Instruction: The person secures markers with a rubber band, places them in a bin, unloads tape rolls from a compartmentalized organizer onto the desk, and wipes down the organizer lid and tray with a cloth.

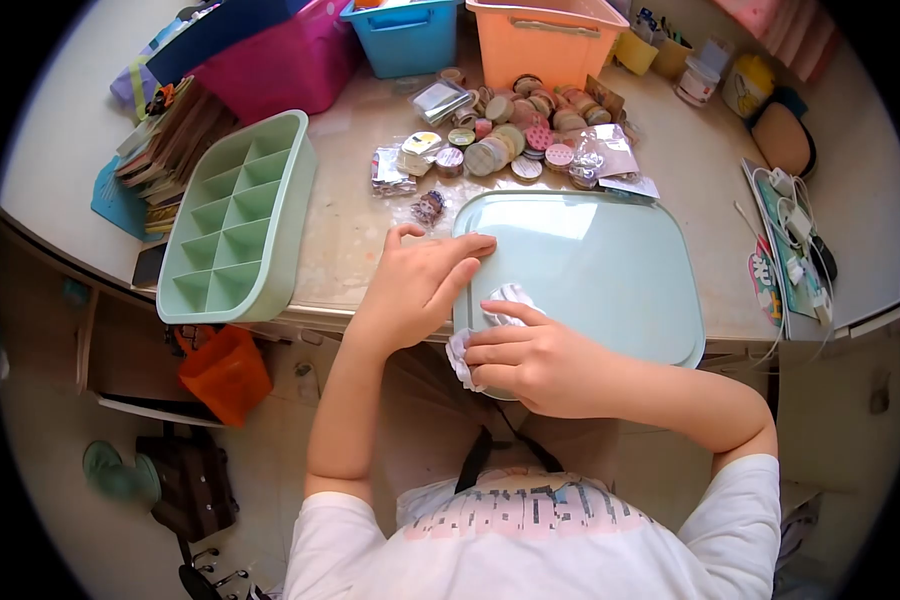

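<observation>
A pale green translucent lid (600,270) lies flat at the table's front edge. My right hand (535,360) presses a crumpled white cloth (462,358) against the lid's near left corner, its fingers wrapped over it. At the lid's upper left side rests my left hand (420,280), fingers apart, the fingertips touching the lid's surface and nothing held. To the left stands a green divided box (288,230) with several empty compartments.
Tape rolls (490,155) and small packets are heaped behind the lid. Pink (270,70), blue (405,40) and orange (550,45) bins stand at the back. Books (165,150) lie left; white cables (795,215) lie right. An orange bag (225,375) hangs below the table.
</observation>
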